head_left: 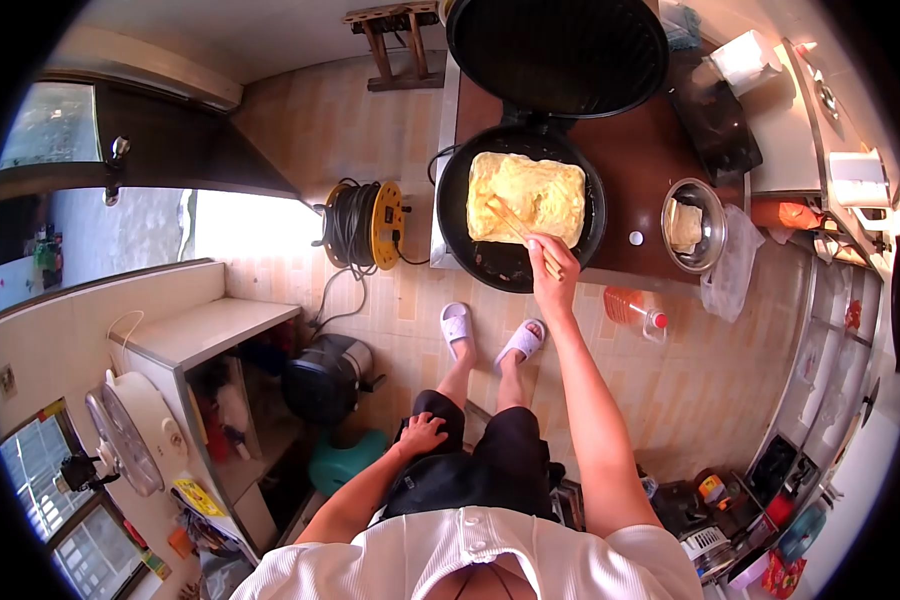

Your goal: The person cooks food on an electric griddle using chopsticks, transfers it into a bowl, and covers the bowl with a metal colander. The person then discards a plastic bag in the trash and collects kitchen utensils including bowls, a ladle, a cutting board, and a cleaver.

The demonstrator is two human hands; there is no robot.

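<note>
On the brown table (642,165), near its edge, I see a round black pan (500,268) with a big yellow slab of food (550,195) lying flat in it. The person's right hand (553,262) is closed in a narrow grip on a pair of long wooden chopsticks (510,218), and their tips are at the top of the food. I think the hand holds them far from the tips so the fingers can be away from the pan, which may be hot. The left hand (423,434) holds nothing; its fingers are a bit spread and it rests on the leg, maybe just to be out of the way. The round black lid (560,55) is tipped back behind the pan, which leaves room to reach in. To the right sits a shiny metal bowl (712,228) with a pale, flat piece (683,228) in it, close enough to reach, I guess. The yellow food is almost a square with soft corners, and its top looks bumpy and wrinkly, like a crumpled blanket. The chopsticks are thin and straight. A crinkly, see-through plastic bag (732,280) hangs by the bowl, and a small round white cap (636,238) lies between the bowl and the pan
</note>
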